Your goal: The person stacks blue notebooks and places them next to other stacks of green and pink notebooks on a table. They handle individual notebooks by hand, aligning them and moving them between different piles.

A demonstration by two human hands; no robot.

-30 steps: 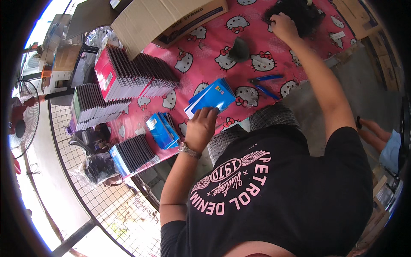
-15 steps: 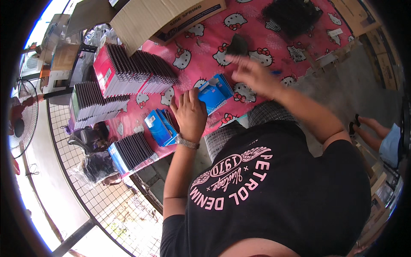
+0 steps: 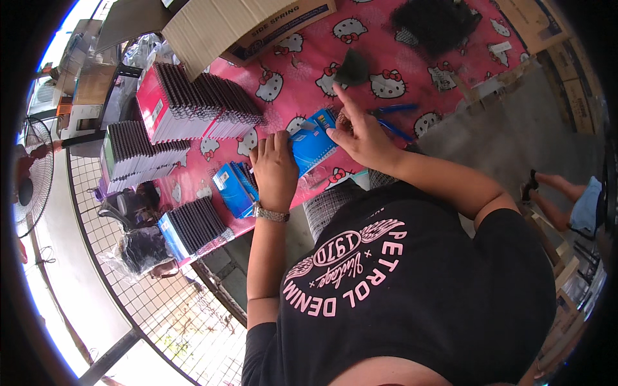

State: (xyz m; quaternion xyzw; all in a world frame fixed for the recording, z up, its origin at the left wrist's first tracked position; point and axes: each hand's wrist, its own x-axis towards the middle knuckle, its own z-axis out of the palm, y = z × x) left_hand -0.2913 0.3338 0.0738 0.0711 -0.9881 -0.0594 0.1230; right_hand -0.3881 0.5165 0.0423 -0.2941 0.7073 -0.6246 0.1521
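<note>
A small blue spiral notebook (image 3: 313, 151) lies on the table in front of me, with a row of binding holes along its near edge. My left hand (image 3: 275, 164) is closed over the notebook's left end, its fingers side by side and their tips partly hidden. At the right end is my right hand (image 3: 368, 138), index finger stretched out and thumb apart, the thumb near the notebook's edge. Its other fingers curl in shadow. Blue-handled pliers (image 3: 393, 119) lie just beyond the right hand. Left of my left wrist sits a small stack of blue notebooks (image 3: 235, 190).
Tall stacks of spiral notebooks, pink (image 3: 193, 106) and green (image 3: 138, 154), stand at the left; another blue stack (image 3: 193, 228) is nearer. A cardboard box (image 3: 277, 29), a dark green scrap (image 3: 353, 69) and a pile of black coils (image 3: 434, 29) lie farther back. A fan (image 3: 32, 177) stands far left.
My right hand has come down and left to the notebook's right end, its index finger now extended. The pliers show more fully. My left hand stays at the notebook.
</note>
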